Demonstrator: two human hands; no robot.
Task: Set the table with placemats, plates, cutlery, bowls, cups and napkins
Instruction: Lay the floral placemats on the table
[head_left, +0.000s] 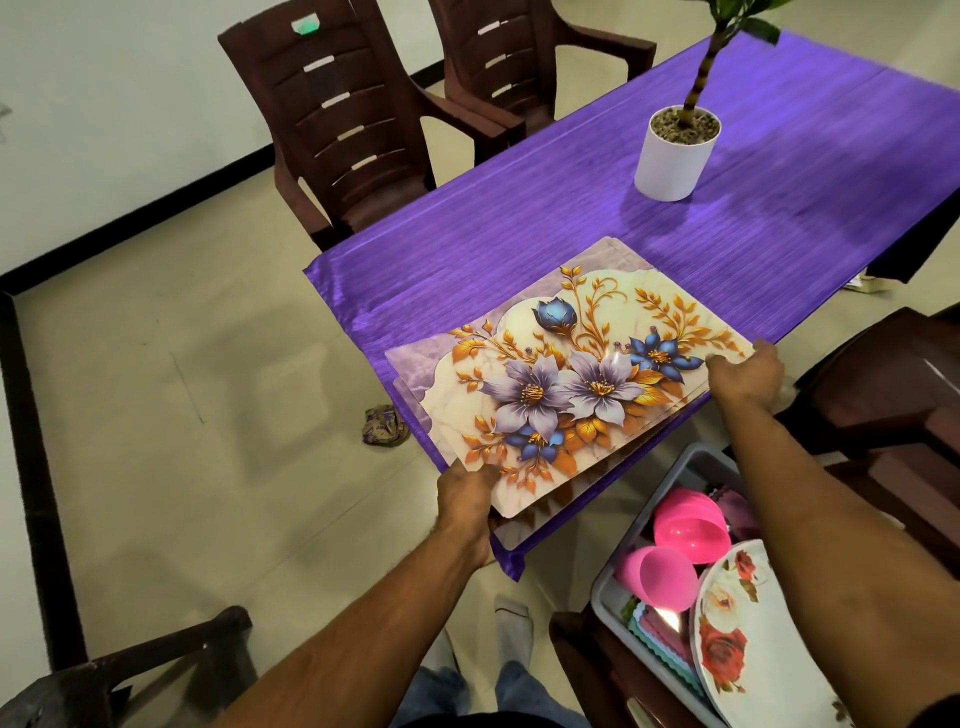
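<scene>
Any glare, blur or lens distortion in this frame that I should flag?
Head view: a small glare spot on the top placemat and sheen across the purple tablecloth; wide-angle bending of the floor border at left; the plant is slightly soft at the top edge; both hands sharp.

We find no text, label, brand, number or sign that can be read anywhere in this view. The green patch (305, 25) on the chair back (332, 98), far beyond the fingers, shows no letters we can make out. The placemats (566, 374) carry printed flowers only, and the plate (737, 639) carries roses only, no words.
</scene>
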